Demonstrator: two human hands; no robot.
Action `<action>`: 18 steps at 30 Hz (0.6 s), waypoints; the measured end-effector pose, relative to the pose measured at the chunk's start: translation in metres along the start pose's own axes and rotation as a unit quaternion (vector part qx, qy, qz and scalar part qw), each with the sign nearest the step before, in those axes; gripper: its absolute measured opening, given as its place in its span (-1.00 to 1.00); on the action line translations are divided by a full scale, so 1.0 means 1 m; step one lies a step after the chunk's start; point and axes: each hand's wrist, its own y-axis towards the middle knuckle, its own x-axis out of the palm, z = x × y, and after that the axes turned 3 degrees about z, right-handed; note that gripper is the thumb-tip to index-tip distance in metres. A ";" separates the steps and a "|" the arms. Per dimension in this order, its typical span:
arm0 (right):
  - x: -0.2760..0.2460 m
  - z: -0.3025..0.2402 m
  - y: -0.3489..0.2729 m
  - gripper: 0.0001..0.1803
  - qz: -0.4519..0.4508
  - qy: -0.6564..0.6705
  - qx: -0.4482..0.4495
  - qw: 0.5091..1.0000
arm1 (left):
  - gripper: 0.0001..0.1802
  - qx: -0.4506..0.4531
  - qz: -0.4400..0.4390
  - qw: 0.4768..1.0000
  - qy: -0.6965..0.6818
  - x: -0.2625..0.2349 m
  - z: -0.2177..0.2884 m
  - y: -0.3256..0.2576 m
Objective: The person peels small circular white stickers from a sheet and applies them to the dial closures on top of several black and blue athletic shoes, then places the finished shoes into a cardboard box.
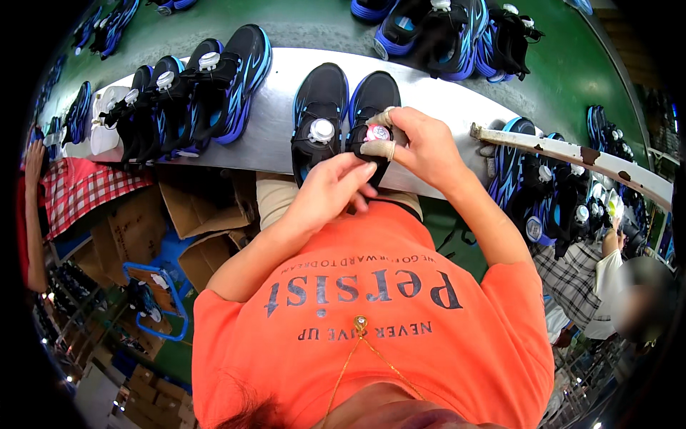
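A pair of black sneakers with blue-purple soles lies side by side before me, toes pointing away. The left sneaker (320,89) has a white round lacing dial (321,131) on its tongue. On the right sneaker (376,93) sits a pink-and-white dial (377,133). My right hand (429,146), with beige covers on thumb and forefinger, closes around that dial from the right. At the same sneaker's heel, my left hand (332,189) is closed, its fingertips together on the collar; the heel is partly hidden behind it.
A metal ledge (282,79) carries the pair and a row of similar sneakers (207,93) at left. More shoes (443,36) stand on the green surface (314,25) beyond. A chipped white bar (572,150) juts in at right. Cardboard boxes (196,204) lie below left; other people work at both sides.
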 end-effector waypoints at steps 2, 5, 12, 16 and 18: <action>-0.007 -0.002 0.002 -0.56 -0.006 0.096 -0.046 0.994 | -0.72 0.049 0.003 0.997 -0.064 0.006 -0.008 0.004; -0.010 0.004 0.003 -0.60 -0.038 0.109 -0.068 0.991 | -0.73 0.067 0.009 0.986 -0.149 0.015 -0.024 0.012; -0.006 0.006 0.003 -0.62 -0.002 0.079 -0.100 0.992 | -0.73 0.043 -0.009 0.974 -0.220 0.014 -0.018 0.011; -0.005 0.000 0.000 -0.63 -0.030 0.066 -0.045 0.996 | -0.74 0.051 -0.001 0.970 -0.238 0.017 -0.023 0.014; 0.000 0.004 -0.001 -0.60 -0.018 0.067 -0.033 0.997 | -0.74 0.048 0.006 0.970 -0.236 0.020 -0.021 0.013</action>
